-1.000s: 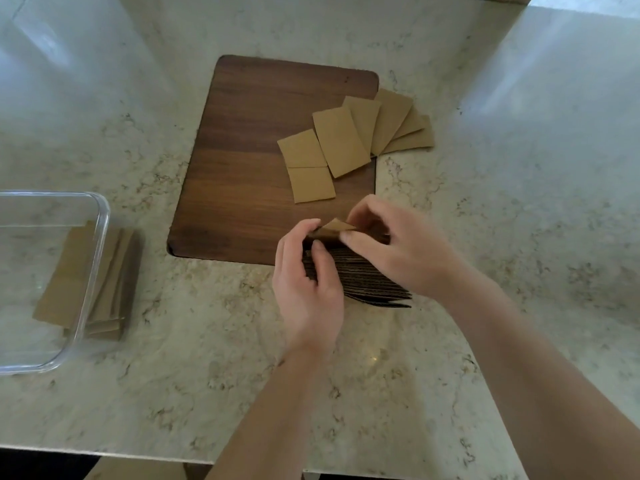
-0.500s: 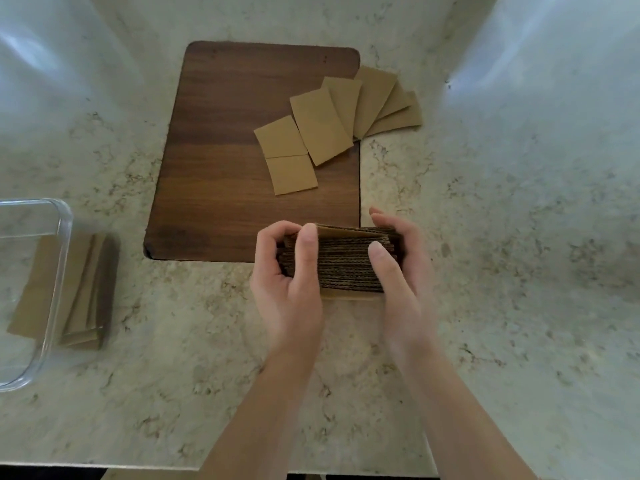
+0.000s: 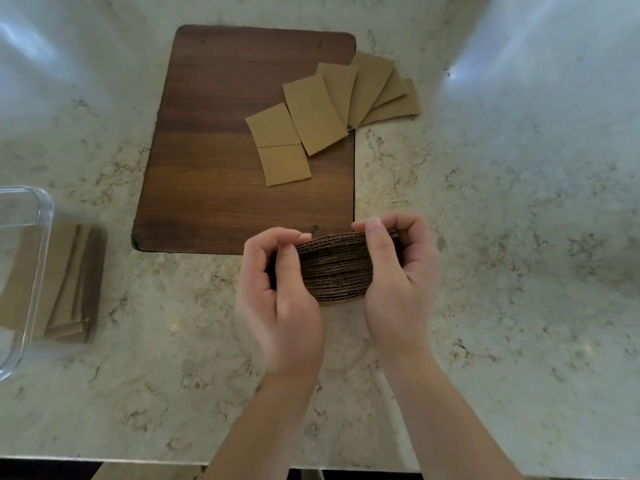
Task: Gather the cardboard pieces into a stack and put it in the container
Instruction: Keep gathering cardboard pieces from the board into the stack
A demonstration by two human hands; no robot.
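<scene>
A thick stack of cardboard pieces is held between both hands just in front of the wooden board, its corrugated edges facing me. My left hand grips the stack's left end and my right hand grips its right end. Several loose cardboard pieces lie fanned out over the board's far right corner, some on the counter. A clear container stands at the left edge, with cardboard seen through its wall.
The marble counter stretches to the right and toward me. Its front edge runs along the bottom of the view. The dark wooden board lies in the middle, beyond my hands.
A second ago my hands were fanning a slanted pile low on the counter. They have since squared it into a stack, lifted it and tilted it edge-on. The view has shifted right.
</scene>
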